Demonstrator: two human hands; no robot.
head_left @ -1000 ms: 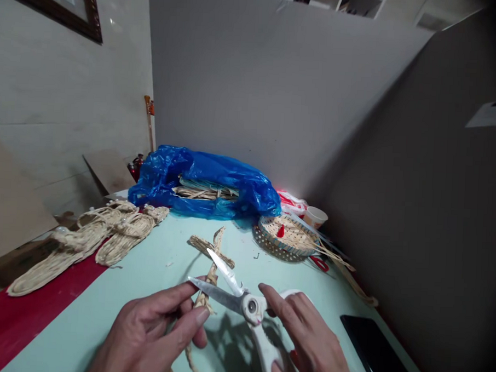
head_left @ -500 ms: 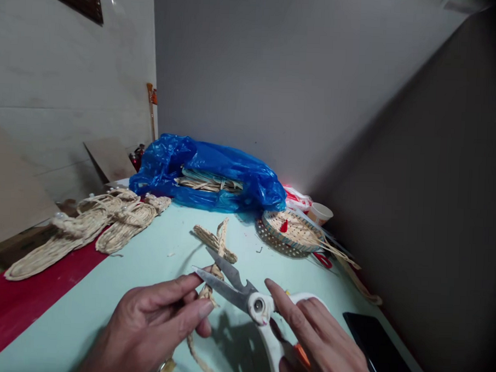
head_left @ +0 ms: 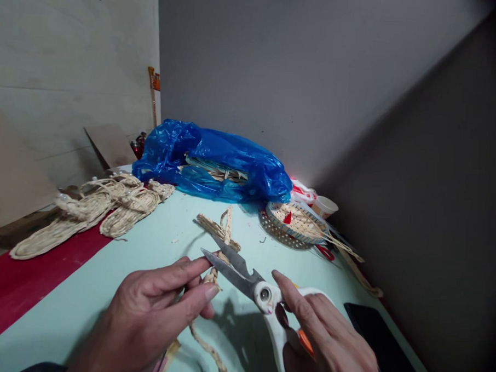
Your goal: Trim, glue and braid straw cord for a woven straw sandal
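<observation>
Between its thumb and fingers, my left hand pinches a braided straw cord, whose tail hangs down toward the table's near edge. My right hand grips white-handled scissors with orange inside the handle. Their parted blades cross the cord just past my left fingertips. A loose end of straw sticks up beyond the blades. Behind it lies a short woven straw piece on the pale green tabletop.
Woven straw sandals with beads lie at the left. A blue plastic bag holding straw sits at the back. Toward the right are a shallow woven basket, a paper cup, red-handled scissors and a dark phone-like slab.
The view has tilted down slightly. The scissor blades have come closer together over the cord, while my left hand keeps its pinch.
</observation>
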